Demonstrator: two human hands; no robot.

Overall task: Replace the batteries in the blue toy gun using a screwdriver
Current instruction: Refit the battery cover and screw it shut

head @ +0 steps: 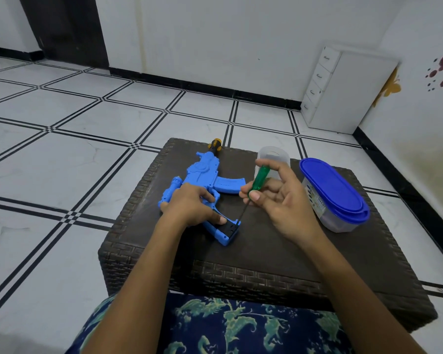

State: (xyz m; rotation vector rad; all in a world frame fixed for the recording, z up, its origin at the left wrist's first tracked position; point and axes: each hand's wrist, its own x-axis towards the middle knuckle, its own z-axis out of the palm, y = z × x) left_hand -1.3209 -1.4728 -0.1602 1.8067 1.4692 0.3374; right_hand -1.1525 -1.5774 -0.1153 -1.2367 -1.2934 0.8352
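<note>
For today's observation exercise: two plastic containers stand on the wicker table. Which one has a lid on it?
The oval container at the table's right edge: it is closed by a blue lid. The small clear container, behind the right hand, stands open with no lid.

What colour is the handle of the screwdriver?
Translucent green, seen in the head view: the screwdriver is held in the right hand.

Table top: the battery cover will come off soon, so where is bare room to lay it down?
Bare: near edge of the table, between the toy gun and the blue-lidded container. Crowded: far edge, with the clear cup.
</note>
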